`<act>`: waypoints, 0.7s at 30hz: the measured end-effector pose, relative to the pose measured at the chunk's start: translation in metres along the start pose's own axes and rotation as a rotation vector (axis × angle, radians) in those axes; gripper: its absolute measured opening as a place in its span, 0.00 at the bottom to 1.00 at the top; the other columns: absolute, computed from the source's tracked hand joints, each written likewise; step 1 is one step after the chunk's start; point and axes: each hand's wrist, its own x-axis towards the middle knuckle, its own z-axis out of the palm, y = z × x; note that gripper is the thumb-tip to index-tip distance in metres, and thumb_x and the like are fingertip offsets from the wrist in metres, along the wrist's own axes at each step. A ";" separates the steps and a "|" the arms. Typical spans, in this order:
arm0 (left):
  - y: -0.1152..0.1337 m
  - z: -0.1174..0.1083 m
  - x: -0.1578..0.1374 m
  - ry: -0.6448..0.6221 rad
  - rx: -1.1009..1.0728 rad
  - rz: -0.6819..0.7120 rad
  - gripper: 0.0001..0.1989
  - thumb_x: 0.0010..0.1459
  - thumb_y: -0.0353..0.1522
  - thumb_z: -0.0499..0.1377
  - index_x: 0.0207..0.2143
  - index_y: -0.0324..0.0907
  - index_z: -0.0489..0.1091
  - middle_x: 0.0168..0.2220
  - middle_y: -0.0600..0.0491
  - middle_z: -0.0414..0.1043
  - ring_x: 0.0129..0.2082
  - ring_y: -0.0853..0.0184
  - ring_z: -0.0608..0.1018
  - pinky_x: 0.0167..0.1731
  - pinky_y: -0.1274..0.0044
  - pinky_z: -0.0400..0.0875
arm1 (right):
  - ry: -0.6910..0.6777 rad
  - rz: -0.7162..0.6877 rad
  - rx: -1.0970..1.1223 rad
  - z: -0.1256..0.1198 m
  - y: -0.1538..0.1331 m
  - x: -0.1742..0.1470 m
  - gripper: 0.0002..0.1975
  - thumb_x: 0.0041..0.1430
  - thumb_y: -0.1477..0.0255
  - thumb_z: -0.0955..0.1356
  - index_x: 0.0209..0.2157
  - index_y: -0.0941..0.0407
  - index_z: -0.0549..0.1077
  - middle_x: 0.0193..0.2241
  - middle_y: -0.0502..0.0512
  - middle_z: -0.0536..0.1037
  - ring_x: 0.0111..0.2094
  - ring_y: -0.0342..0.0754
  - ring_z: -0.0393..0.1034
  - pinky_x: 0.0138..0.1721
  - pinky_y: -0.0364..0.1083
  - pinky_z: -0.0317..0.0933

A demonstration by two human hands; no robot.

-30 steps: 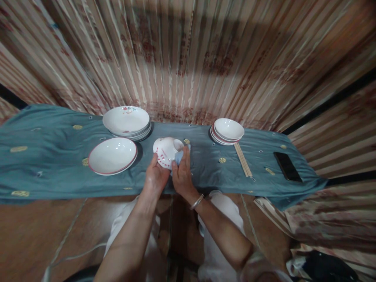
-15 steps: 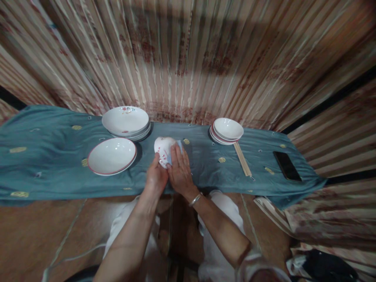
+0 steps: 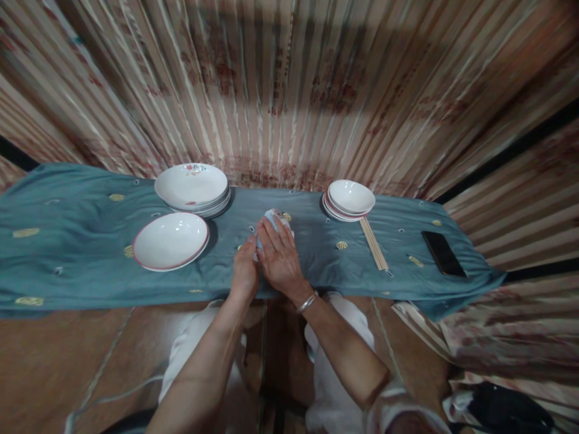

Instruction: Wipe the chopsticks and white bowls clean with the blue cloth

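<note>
A small white bowl (image 3: 277,213) with a red flower pattern is between my two hands over the middle of the table, mostly hidden behind the fingers. My left hand (image 3: 245,268) grips it from the left, thumb up along its side. Across it lies my right hand (image 3: 278,253), fingers long and close together, pressing a light blue cloth (image 3: 270,218) against the bowl. Only scraps of the cloth show around the fingers. To the left stands a shallow red-rimmed dish (image 3: 172,241), apart from both hands.
Behind that dish is a stack of white plates (image 3: 192,185). Stacked small bowls (image 3: 350,199) stand right of my hands, with wooden chopsticks (image 3: 373,244) beside them. A black phone (image 3: 443,253) lies farther right on the green tablecloth (image 3: 90,241). A curtain (image 3: 253,90) hangs behind.
The bowl has turned, so its flowered side, plain before, is now largely covered. My right hand and the cloth have shifted slightly across it; the left hand moved a little right.
</note>
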 end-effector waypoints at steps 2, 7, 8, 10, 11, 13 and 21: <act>0.000 -0.002 0.001 -0.006 0.113 0.058 0.12 0.51 0.40 0.63 0.21 0.42 0.72 0.24 0.54 0.73 0.29 0.67 0.73 0.35 0.76 0.68 | 0.000 -0.006 0.018 -0.004 0.002 0.002 0.24 0.67 0.70 0.57 0.62 0.63 0.60 0.63 0.62 0.61 0.68 0.52 0.40 0.67 0.56 0.42; 0.005 -0.001 -0.003 -0.103 0.208 0.074 0.20 0.48 0.47 0.63 0.17 0.42 0.68 0.18 0.57 0.65 0.20 0.71 0.64 0.23 0.77 0.62 | 0.008 0.043 0.105 -0.017 0.009 0.010 0.23 0.67 0.70 0.57 0.61 0.62 0.60 0.62 0.63 0.63 0.68 0.52 0.44 0.66 0.58 0.44; 0.007 0.000 -0.005 -0.120 0.205 0.062 0.20 0.46 0.48 0.64 0.17 0.42 0.68 0.18 0.57 0.64 0.19 0.71 0.63 0.22 0.77 0.61 | 0.014 0.059 0.130 -0.020 0.012 0.011 0.23 0.67 0.70 0.57 0.60 0.62 0.61 0.61 0.64 0.64 0.67 0.52 0.45 0.66 0.58 0.45; 0.010 0.002 -0.007 -0.147 0.209 0.046 0.21 0.43 0.48 0.66 0.16 0.41 0.67 0.17 0.57 0.63 0.19 0.72 0.62 0.21 0.77 0.60 | 0.038 0.096 0.191 -0.023 0.018 0.014 0.22 0.67 0.69 0.57 0.58 0.61 0.63 0.59 0.64 0.66 0.66 0.52 0.48 0.65 0.58 0.47; 0.012 0.003 -0.008 -0.159 0.218 0.043 0.21 0.42 0.48 0.66 0.16 0.41 0.67 0.17 0.57 0.63 0.19 0.72 0.62 0.20 0.78 0.59 | 0.052 0.117 0.227 -0.024 0.022 0.015 0.21 0.67 0.69 0.57 0.57 0.61 0.65 0.58 0.64 0.67 0.65 0.52 0.50 0.64 0.57 0.48; 0.014 0.004 -0.010 -0.176 0.235 0.040 0.21 0.40 0.47 0.67 0.15 0.40 0.66 0.16 0.58 0.61 0.19 0.73 0.61 0.19 0.79 0.56 | 0.084 0.176 0.308 -0.024 0.030 0.016 0.20 0.67 0.68 0.57 0.55 0.59 0.67 0.57 0.64 0.69 0.63 0.51 0.55 0.64 0.56 0.50; 0.010 0.001 -0.010 -0.187 0.185 -0.015 0.19 0.41 0.44 0.67 0.14 0.39 0.68 0.15 0.58 0.62 0.18 0.74 0.62 0.19 0.80 0.54 | 0.148 0.592 0.763 -0.019 0.062 0.018 0.20 0.62 0.60 0.59 0.44 0.55 0.76 0.45 0.54 0.79 0.47 0.49 0.71 0.52 0.48 0.61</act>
